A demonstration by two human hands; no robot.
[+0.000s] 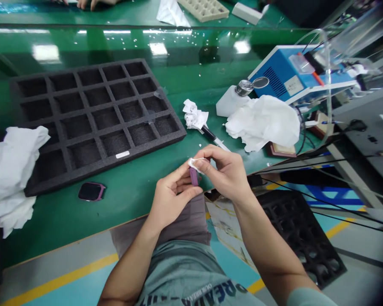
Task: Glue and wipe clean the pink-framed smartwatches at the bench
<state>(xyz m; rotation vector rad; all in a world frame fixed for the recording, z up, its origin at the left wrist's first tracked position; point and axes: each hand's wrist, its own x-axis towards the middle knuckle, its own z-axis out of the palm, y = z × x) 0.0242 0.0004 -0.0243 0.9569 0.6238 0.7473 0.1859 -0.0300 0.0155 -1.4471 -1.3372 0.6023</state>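
Observation:
My left hand [172, 193] grips a small purple watch case [194, 176] by its sides, held edge-on in front of my body at the table's front edge. Pinched in my right hand [223, 170] is a white wipe [195, 162], pressed against the top end of the case. The face of the case is turned out of sight. On the green table to the left lies another watch [91, 191] with a dark screen and purple frame. Behind it sits a black foam tray [115, 119] divided into square compartments.
White cloths [9, 170] overlap the tray's left end. A crumpled wipe [194, 115], a black-handled tool [209, 133], a white dispenser bottle [228, 102] and a white cloth [264, 121] lie ahead. A blue machine [276, 72] stands right; another black tray [301, 233] is below. A co-worker's hand [89, 3] shows far left.

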